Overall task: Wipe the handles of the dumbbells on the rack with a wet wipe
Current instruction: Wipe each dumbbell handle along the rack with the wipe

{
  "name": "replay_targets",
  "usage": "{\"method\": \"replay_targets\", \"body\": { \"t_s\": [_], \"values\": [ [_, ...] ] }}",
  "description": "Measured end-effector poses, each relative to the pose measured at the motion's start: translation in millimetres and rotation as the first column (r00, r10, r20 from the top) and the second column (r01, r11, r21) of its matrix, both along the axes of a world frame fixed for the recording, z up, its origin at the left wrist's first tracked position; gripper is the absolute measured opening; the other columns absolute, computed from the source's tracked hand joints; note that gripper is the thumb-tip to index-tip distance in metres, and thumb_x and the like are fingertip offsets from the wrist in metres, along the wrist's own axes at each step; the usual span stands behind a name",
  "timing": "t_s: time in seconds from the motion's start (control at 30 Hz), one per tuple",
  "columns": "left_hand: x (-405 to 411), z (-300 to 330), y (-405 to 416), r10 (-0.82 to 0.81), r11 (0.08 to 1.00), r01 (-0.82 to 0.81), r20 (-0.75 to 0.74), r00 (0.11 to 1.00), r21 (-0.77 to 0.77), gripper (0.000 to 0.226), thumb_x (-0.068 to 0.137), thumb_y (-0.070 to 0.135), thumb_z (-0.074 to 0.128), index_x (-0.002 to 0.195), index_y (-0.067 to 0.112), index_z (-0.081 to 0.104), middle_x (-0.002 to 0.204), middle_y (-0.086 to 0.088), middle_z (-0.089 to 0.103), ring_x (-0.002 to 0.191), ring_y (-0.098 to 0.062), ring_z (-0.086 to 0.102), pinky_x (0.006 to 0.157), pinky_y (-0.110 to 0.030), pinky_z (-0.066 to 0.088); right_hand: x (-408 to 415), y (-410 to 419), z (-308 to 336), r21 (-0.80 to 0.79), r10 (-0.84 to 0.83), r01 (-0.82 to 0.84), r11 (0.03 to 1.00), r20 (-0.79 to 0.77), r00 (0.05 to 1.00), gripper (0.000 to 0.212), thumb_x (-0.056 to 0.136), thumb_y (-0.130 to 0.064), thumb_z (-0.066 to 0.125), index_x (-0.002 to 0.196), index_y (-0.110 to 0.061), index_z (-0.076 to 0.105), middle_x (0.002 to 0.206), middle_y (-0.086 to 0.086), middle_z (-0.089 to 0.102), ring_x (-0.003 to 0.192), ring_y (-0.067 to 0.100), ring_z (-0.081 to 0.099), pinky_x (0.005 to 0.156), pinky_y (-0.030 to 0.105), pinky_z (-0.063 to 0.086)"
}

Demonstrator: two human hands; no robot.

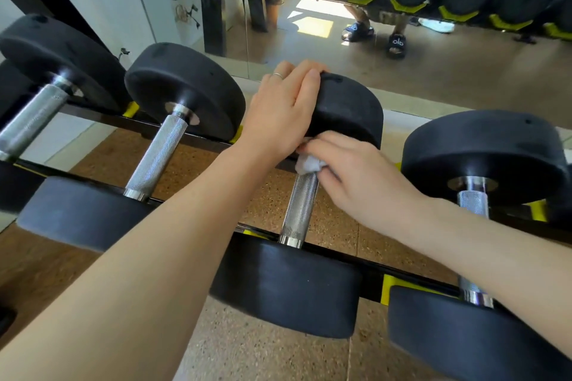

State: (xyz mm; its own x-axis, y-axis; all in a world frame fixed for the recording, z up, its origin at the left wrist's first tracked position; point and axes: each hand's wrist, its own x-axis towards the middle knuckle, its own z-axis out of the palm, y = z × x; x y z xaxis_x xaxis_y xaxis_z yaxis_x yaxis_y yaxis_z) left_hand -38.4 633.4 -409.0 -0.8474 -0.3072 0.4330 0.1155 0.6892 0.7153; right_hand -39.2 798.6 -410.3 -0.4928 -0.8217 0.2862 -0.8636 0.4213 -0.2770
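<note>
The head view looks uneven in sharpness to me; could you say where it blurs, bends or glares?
Head view: sharp at the centre, on the knurled handle and wet wipe; edge weights smear, like the far-left dumbbell; wide-angle bowing curves the rack rail; the mirror reflects bright floor sunlight.

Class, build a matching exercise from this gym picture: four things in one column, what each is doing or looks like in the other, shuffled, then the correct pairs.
Column A
1. left hand
2. right hand
3. wet wipe
4. rack cradles

Column B
a. yellow
b. white, bunched against a dumbbell handle
c. rests on a black dumbbell head
d. holds the wipe

Pairs: 1-c, 2-d, 3-b, 4-a
</note>
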Motion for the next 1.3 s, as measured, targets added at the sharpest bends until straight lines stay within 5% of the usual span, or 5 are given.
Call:
{"method": "replay_targets", "body": {
  "t_s": [0.37, 0.5, 0.77, 1.07, 1.3],
  "values": [
    [2, 2, 2, -0.012, 1.000, 0.012, 0.038, 0.999, 0.004, 0.039, 0.109, 0.036, 0.025, 0.128, 0.032, 0.059, 0.116, 0.001, 0.053, 0.114, -0.017, 0.048, 0.100, -0.039, 0.043, 39, -18, 17, 0.308, 0.051, -0.296, 0.904, 0.609, 0.791, 0.029, 0.096, -0.024, 0.048, 0.111, -0.023, 0.072, 0.103, -0.005, 0.072, 0.094, 0.008, 0.064, 0.087, 0.035, 0.053],
    [2, 3, 1, -0.010, 1.000, 0.011, 0.047, 0.999, -0.010, 0.040, 0.109, 0.038, 0.024, 0.129, 0.032, 0.058, 0.116, 0.001, 0.053, 0.113, -0.017, 0.047, 0.101, -0.041, 0.043, 37, -12, 21, 0.385, -0.146, -0.211, 0.898, 0.715, 0.684, 0.033, 0.091, -0.036, 0.047, 0.073, -0.012, 0.060, 0.069, -0.004, 0.053, 0.071, 0.013, 0.050, 0.071, 0.035, 0.040],
    [1, 1, 0, -0.009, 1.000, 0.009, 0.039, 0.999, -0.006, 0.039, 0.109, 0.038, 0.024, 0.127, 0.033, 0.058, 0.114, 0.002, 0.053, 0.112, -0.017, 0.048, 0.099, -0.041, 0.044, 51, 20, 11, 0.153, 0.005, -0.139, 0.978, 0.653, 0.757, 0.049, 0.097, -0.046, 0.046, 0.079, -0.007, 0.068, 0.085, 0.012, 0.063, 0.080, 0.023, 0.062, 0.078, 0.051, 0.050],
    [1, 2, 1, -0.013, 1.000, 0.012, 0.041, 0.999, 0.006, 0.039, 0.109, 0.038, 0.024, 0.127, 0.033, 0.058, 0.113, 0.001, 0.053, 0.112, -0.018, 0.049, 0.098, -0.042, 0.045, 37, 28, -1, 0.323, -0.216, -0.040, 0.946, 0.716, 0.664, 0.028, 0.091, -0.030, 0.053, 0.090, -0.014, 0.076, 0.099, 0.010, 0.068, 0.094, 0.021, 0.063, 0.091, 0.045, 0.051],
    [1, 3, 2, 0.002, 1.000, -0.002, 0.036, 0.999, 0.002, 0.039, 0.109, 0.037, 0.025, 0.127, 0.033, 0.059, 0.115, 0.002, 0.054, 0.114, -0.016, 0.048, 0.101, -0.041, 0.043, 31, 22, -16, 0.263, -0.264, 0.032, 0.964, 0.944, 0.200, 0.026, 0.086, 0.001, 0.053, 0.104, 0.014, 0.067, 0.114, 0.037, 0.058, 0.096, 0.029, 0.060, 0.095, 0.043, 0.047]
  ]
}}
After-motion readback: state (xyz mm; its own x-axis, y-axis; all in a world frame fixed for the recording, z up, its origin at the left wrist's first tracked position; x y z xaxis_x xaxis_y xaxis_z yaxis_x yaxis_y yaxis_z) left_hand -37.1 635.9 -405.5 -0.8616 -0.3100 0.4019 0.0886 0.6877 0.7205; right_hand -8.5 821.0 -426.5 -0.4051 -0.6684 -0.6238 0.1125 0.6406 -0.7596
